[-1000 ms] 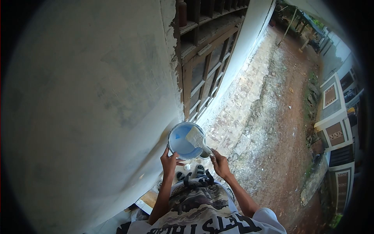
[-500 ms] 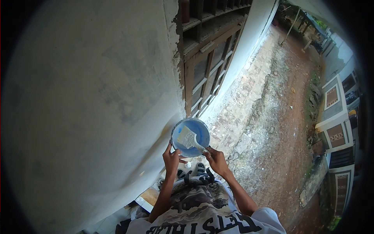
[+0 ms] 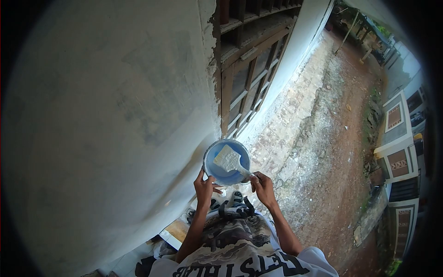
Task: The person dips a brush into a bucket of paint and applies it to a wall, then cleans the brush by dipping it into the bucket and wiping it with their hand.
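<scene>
my right hand (image 3: pixel 263 184) is closed round the handle of a wide paintbrush (image 3: pixel 227 159), thumb and fingers pinched together near the right side of the bucket's rim. my left hand (image 3: pixel 203 187) grips the bucket (image 3: pixel 243 155) at its near left edge, thumb up at the rim and the other fingers spread beneath, so both hands are taken.

the relation that matters most here is how the brush lies: its long axis runs slantwise from my right hand, away from me and to the left, across the mouth of the bucket. the broad head sits over the middle of the opening, its pale bristle tips pointing toward the wall (image 3: pixel 115 115) on my left. the right hand is the nearer one to the brush; the left hand is nearer to the wall, with the bucket between my two hands. pale bluish paint (image 3: pixel 222 173) shows inside, below the head, but i cannot tell whether the bristles touch it or hang just above.

just past the bucket, the wall's ragged edge meets a wooden window frame (image 3: pixel 227 97). my sandals (image 3: pixel 237 198) show below the bucket, and bare reddish ground (image 3: pixel 348 152) stretches off to the right.
</scene>
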### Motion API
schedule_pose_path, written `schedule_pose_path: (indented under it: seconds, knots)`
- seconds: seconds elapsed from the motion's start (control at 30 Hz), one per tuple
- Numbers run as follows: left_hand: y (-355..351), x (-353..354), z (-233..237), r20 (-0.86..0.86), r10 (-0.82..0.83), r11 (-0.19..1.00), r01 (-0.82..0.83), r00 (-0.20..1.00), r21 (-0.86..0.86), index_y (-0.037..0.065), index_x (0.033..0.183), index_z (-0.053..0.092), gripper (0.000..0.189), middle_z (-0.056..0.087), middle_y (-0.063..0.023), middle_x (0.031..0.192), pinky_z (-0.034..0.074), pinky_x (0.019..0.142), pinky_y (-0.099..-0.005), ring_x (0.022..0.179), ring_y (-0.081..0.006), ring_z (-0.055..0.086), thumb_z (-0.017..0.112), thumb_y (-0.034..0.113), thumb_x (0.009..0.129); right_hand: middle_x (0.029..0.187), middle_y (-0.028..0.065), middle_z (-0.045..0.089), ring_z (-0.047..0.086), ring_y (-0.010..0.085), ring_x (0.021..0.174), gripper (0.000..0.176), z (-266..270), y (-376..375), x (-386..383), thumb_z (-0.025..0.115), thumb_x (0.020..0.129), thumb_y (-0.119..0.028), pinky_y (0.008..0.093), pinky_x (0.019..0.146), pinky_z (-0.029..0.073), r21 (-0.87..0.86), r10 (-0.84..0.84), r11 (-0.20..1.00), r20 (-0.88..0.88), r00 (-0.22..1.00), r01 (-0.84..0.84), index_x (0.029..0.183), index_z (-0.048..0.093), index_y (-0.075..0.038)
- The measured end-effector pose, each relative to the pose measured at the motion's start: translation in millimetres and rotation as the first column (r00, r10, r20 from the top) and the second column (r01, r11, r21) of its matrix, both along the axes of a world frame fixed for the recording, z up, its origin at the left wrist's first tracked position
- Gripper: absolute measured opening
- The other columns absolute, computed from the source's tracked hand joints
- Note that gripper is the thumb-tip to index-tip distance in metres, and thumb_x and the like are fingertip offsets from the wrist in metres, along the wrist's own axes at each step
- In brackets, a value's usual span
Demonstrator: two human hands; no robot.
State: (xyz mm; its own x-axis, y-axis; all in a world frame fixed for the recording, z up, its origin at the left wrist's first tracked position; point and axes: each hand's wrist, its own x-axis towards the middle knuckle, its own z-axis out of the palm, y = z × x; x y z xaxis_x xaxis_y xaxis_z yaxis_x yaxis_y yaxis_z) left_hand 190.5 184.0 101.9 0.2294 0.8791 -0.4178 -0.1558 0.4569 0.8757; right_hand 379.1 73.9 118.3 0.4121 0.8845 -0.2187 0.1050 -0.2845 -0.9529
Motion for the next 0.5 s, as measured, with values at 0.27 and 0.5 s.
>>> schedule_pose_path:
  seconds: [0.27,0.5]
  knots:
    - [1,-5,4,0.005,0.017,0.999,-0.016,1.000,-0.035,-0.003,0.140,0.037,0.061,0.065,-0.0201,0.096,0.057,0.040,-0.0333,0.062,-0.0312,0.070,0.051,0.002,0.081,0.068,-0.0035,0.043,0.037,0.0049,0.061,0.022,25,-3,-12,0.046,0.100,-0.020,0.0218,0.054,0.031,0.128,0.011,0.992,-0.191,0.981,0.014,0.093,0.055,-0.002]
    - [0,-7,10,0.032,0.031,0.999,-0.030,0.999,-0.033,-0.002,0.140,0.037,0.062,0.065,-0.0186,0.096,0.057,0.041,-0.0335,0.061,-0.0312,0.069,0.051,0.001,0.080,0.065,0.0052,0.052,0.045,0.0116,0.061,0.027,5,1,-9,0.055,0.096,-0.024,0.0297,0.058,0.040,-0.009,0.005,1.000,0.120,0.993,-0.004,0.097,0.062,0.003]
